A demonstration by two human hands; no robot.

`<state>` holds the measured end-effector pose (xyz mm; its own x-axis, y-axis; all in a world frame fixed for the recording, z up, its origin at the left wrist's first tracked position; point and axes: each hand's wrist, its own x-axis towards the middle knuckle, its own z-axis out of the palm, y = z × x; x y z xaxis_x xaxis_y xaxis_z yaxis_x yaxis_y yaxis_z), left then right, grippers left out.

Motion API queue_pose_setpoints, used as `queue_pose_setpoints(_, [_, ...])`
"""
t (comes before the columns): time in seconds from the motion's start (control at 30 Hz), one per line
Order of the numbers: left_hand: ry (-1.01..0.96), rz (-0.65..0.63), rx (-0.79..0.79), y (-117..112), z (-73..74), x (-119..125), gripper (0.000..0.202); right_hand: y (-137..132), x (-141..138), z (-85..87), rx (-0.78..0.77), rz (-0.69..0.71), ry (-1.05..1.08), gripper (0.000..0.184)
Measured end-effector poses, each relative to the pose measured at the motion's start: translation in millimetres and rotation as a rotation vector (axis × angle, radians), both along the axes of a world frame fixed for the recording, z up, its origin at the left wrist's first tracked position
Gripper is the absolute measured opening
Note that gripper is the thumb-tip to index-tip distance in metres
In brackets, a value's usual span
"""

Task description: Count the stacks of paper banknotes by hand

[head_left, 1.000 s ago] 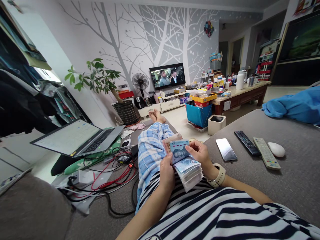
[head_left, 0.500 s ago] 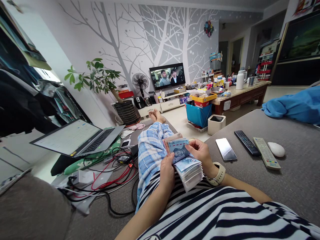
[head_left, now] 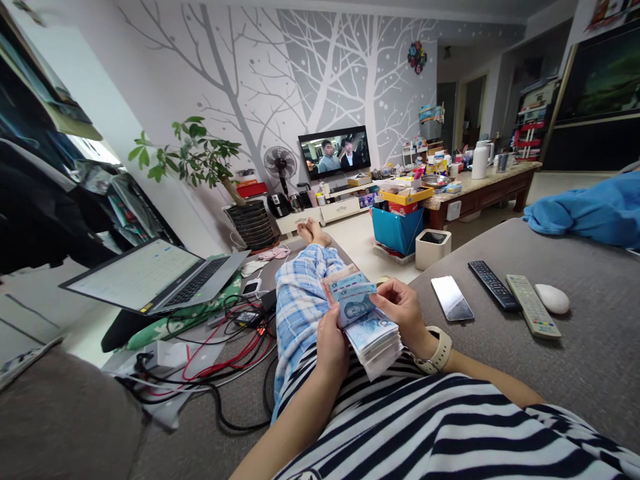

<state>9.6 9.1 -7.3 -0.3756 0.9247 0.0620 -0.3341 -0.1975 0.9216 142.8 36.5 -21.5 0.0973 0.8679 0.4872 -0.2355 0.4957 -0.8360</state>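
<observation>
A thick folded stack of banknotes [head_left: 373, 340] rests above my lap, its layered ends pointing toward me. My left hand [head_left: 331, 340] is closed around the left side of the stack, thumb on top. Bluish notes with a printed portrait stand up from the fold, and pinkish notes [head_left: 334, 280] show behind them. My right hand [head_left: 400, 307] is closed, pinching the right edge of the front blue banknote [head_left: 356, 307] between thumb and fingers. A pale watch [head_left: 438, 350] is on my right wrist.
On the sofa to the right lie a phone [head_left: 452, 298], a black remote [head_left: 494, 287], a beige remote [head_left: 533, 307] and a white mouse [head_left: 553, 299]. At left are an open laptop [head_left: 200, 280] and tangled cables [head_left: 225, 367]. A blue bin [head_left: 397, 231] stands ahead.
The stack and my left hand have shifted slightly left. The upright blue notes are more fanned, with a second blue edge showing behind the front one. My right hand still pinches a note.
</observation>
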Motion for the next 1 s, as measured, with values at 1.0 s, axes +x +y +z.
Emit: queue_pose_setpoints(1.0, [0.139,-0.038,0.044,-12.7,12.4,2.1,0.02,-4.6,1.4,2.9,-0.001,0.16,0.02,0.03])
